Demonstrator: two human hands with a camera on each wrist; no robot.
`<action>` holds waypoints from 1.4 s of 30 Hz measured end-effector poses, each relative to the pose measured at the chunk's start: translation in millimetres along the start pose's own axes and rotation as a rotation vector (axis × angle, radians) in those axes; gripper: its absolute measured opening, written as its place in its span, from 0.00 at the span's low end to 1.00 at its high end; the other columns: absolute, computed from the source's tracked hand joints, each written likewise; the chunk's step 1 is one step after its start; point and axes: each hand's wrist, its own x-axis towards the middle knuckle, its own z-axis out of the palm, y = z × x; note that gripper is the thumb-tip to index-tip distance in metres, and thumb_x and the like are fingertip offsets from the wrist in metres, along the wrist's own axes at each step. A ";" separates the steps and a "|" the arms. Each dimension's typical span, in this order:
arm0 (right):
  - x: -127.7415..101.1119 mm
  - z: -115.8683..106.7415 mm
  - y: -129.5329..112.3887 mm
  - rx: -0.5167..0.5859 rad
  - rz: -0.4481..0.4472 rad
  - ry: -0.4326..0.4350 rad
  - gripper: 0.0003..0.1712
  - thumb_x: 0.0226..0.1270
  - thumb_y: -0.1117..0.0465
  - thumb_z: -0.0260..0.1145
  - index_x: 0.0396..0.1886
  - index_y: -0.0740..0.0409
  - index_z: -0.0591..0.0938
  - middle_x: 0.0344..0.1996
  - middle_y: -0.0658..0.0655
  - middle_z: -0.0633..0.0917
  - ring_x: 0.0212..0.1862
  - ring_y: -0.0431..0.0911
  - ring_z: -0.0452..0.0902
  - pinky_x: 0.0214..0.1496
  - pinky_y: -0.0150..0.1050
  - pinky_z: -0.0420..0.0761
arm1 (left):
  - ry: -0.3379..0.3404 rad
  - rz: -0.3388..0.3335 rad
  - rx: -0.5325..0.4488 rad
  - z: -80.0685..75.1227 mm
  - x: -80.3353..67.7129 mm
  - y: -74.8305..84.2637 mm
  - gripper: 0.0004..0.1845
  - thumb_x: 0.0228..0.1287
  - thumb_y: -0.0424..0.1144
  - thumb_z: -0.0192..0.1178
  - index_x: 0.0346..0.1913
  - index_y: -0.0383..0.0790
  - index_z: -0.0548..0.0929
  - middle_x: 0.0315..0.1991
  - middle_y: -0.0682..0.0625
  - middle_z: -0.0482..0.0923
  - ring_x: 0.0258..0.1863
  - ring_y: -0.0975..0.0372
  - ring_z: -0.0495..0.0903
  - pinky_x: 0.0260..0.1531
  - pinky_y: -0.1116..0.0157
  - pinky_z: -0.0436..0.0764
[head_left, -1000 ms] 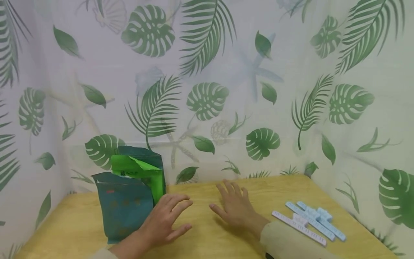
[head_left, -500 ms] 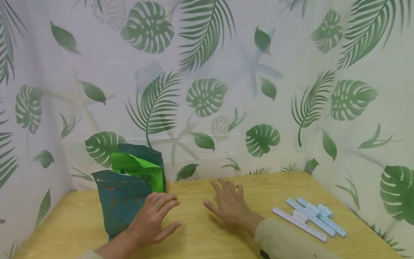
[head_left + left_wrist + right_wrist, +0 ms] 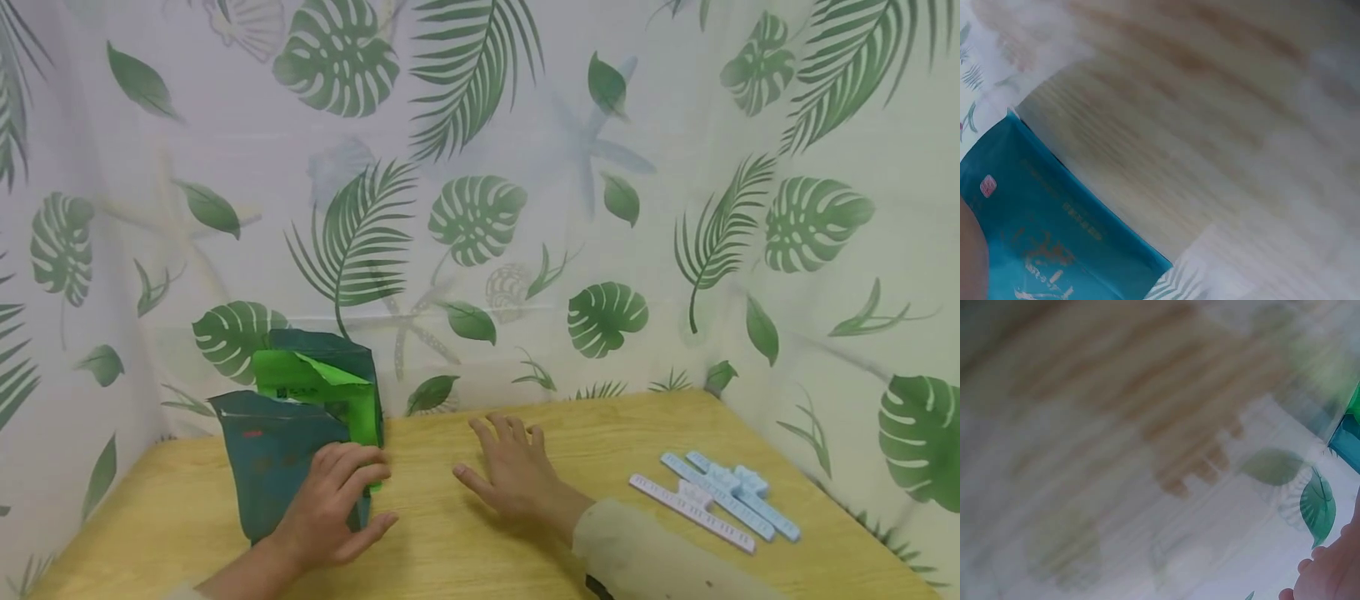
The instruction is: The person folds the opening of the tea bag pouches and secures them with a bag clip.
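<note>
In the head view, my left hand [image 3: 330, 500] is in front of the right side of a dark teal pouch [image 3: 277, 467], its fingers loosely bent and holding nothing. I cannot tell whether it touches the pouch. Behind stand a bright green pouch [image 3: 315, 379] and another teal pouch [image 3: 330, 342], both partly hidden. My right hand [image 3: 513, 471] is spread low over the middle of the table, palm down, with nothing held. Printing shows on the teal pouch [image 3: 1054, 231] in the left wrist view. Part of my right hand [image 3: 1329, 572] appears in the right wrist view.
On the right of the wooden table [image 3: 450, 550] lie a pale pink bar-shaped clip [image 3: 693, 510] and two light blue ones [image 3: 720, 492], overlapping. A leaf-patterned curtain [image 3: 480, 125] encloses the table at the back and sides.
Both hands have drifted left, the left one moving further across the front teal pouch. The head view has shifted slightly. Pouches and clips stay where they were on the table.
</note>
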 end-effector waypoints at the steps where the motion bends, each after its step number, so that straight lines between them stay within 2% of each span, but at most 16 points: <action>1: -0.5 0.2 -0.4 0.001 0.002 -0.009 0.41 0.73 0.31 0.51 0.75 0.52 0.64 0.69 0.60 0.68 0.68 0.60 0.62 0.63 0.66 0.59 | 0.012 -0.006 -0.005 -1.2 -0.2 -0.9 0.24 0.72 0.57 0.54 0.43 0.37 0.82 0.47 0.44 0.80 0.46 0.51 0.75 0.51 0.53 0.66; 8: -0.6 0.1 -2.6 -0.012 -0.007 0.004 0.41 0.72 0.32 0.52 0.75 0.51 0.64 0.69 0.60 0.68 0.68 0.59 0.62 0.63 0.66 0.59 | 0.049 -0.071 0.017 -8.8 -0.3 -7.3 0.25 0.72 0.58 0.53 0.42 0.36 0.82 0.45 0.43 0.79 0.45 0.50 0.75 0.51 0.54 0.65; 14: 5.5 1.8 -11.1 0.000 -0.033 -0.007 0.41 0.72 0.32 0.52 0.75 0.51 0.63 0.70 0.60 0.67 0.69 0.59 0.60 0.64 0.67 0.58 | 0.047 -0.073 0.067 -19.6 -4.0 -10.2 0.26 0.73 0.58 0.52 0.41 0.35 0.82 0.44 0.42 0.80 0.43 0.50 0.75 0.49 0.53 0.66; 20: 12.1 3.9 -25.2 0.020 -0.069 -0.028 0.41 0.73 0.31 0.50 0.75 0.50 0.62 0.71 0.60 0.66 0.70 0.58 0.59 0.65 0.66 0.58 | 0.059 -0.104 0.108 -33.9 -9.9 -10.8 0.27 0.74 0.59 0.51 0.40 0.34 0.82 0.42 0.41 0.80 0.41 0.49 0.75 0.48 0.52 0.65; 27: 9.4 4.7 -27.2 0.007 -0.067 -0.035 0.41 0.73 0.30 0.48 0.75 0.49 0.62 0.71 0.59 0.66 0.69 0.56 0.60 0.63 0.65 0.59 | 0.059 -0.110 0.116 -30.0 -12.0 -10.6 0.28 0.73 0.59 0.51 0.40 0.33 0.82 0.43 0.40 0.80 0.41 0.49 0.75 0.47 0.52 0.65; 34: 7.4 6.4 -31.0 0.009 -0.071 -0.039 0.44 0.72 0.27 0.43 0.76 0.49 0.62 0.71 0.58 0.65 0.69 0.55 0.60 0.63 0.64 0.59 | 0.065 -0.147 0.130 -28.5 -13.8 -9.3 0.28 0.74 0.60 0.51 0.41 0.33 0.81 0.43 0.39 0.79 0.43 0.47 0.74 0.48 0.51 0.63; 42: 6.8 8.6 -37.7 0.009 -0.061 -0.059 0.44 0.71 0.25 0.41 0.76 0.46 0.62 0.71 0.57 0.66 0.70 0.54 0.60 0.64 0.65 0.59 | 0.078 -0.128 0.151 -33.7 -18.5 -11.6 0.30 0.73 0.60 0.51 0.39 0.31 0.80 0.41 0.38 0.79 0.42 0.46 0.73 0.48 0.51 0.62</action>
